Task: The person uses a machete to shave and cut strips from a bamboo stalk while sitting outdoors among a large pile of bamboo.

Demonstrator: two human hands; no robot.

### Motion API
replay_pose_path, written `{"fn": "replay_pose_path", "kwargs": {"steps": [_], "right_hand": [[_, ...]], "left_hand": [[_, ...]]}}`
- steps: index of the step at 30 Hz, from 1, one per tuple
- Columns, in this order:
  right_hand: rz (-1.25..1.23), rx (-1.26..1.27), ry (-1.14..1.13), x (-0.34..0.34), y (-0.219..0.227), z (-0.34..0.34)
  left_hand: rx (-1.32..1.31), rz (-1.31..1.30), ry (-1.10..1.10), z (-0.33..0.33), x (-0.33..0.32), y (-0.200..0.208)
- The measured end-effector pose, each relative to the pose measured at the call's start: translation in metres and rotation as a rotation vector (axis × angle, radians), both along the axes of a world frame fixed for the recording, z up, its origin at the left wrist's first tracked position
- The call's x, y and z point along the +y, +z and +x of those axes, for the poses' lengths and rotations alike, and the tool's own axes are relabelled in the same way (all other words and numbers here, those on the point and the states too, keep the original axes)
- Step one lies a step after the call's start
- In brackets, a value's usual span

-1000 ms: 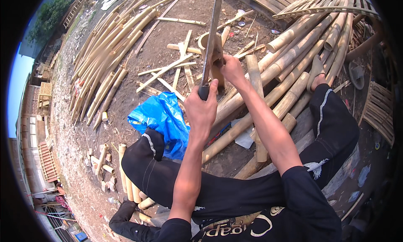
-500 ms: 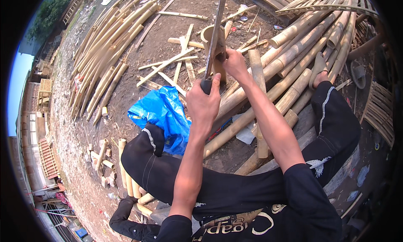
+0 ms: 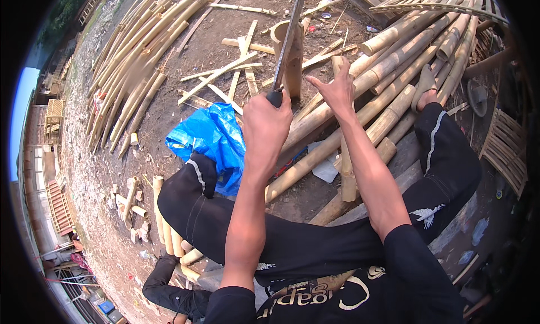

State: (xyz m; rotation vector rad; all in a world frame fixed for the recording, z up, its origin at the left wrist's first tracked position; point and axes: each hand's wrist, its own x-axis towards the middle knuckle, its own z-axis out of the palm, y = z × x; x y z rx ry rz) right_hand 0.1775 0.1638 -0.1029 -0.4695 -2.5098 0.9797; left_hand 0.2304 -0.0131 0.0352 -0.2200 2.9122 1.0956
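Note:
In my left hand (image 3: pixel 266 118) is the black handle of a long dark-bladed machete (image 3: pixel 291 40), its fingers wrapped round it and its blade pointing up and away. Behind the blade stands a thick, short bamboo section (image 3: pixel 292 73) with a hollow upper end; whether the blade touches it I cannot tell. Just right of that section, my right hand (image 3: pixel 338 92) is held up with thumb and fingers apart and nothing in it. A narrower bamboo piece (image 3: pixel 348 178) passes behind my right hand, lying across longer poles.
Long bamboo poles (image 3: pixel 402 54) run to the far right, beneath my right foot. A blue plastic sheet (image 3: pixel 216 138) lies by my left knee. Split strips (image 3: pixel 219 79) are scattered ahead, and a large stack of bamboo (image 3: pixel 132 59) lies far left. Another person's dark sleeve (image 3: pixel 180 302) shows lower left.
My right hand has let go of the short bamboo section and moved right and nearer, its fingers spreading. My left hand still grips the machete in about the same place.

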Motion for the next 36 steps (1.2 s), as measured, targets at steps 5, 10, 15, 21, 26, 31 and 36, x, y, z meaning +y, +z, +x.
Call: {"fn": "replay_pose_path", "kwargs": {"steps": [5, 10, 15, 21, 26, 31, 36], "right_hand": [[0.240, -0.911, -0.201, 0.035, -0.068, 0.158], [-0.220, -1.133, -0.119, 0.031, -0.119, 0.222], [-0.218, -0.211, 0.051, 0.011, -0.016, 0.110], [-0.365, 0.210, 0.511, -0.014, 0.087, -0.057], [-0.404, 0.309, 0.549, -0.042, 0.084, -0.080], [-0.392, 0.446, 0.484, -0.050, 0.080, -0.075], [-0.313, 0.427, 0.451, -0.049, 0.083, -0.079]], "left_hand": [[-0.045, -0.082, 0.001, -0.014, -0.016, 0.021], [-0.033, -0.099, -0.012, -0.022, -0.025, 0.035], [-0.136, -0.087, -0.042, -0.020, -0.031, 0.045], [-0.186, -0.097, -0.033, -0.013, -0.027, 0.051], [-0.096, -0.081, 0.027, -0.006, -0.021, 0.045], [-0.048, -0.013, 0.064, 0.001, -0.011, 0.033], [-0.001, -0.009, 0.095, 0.003, -0.005, 0.029]]}}
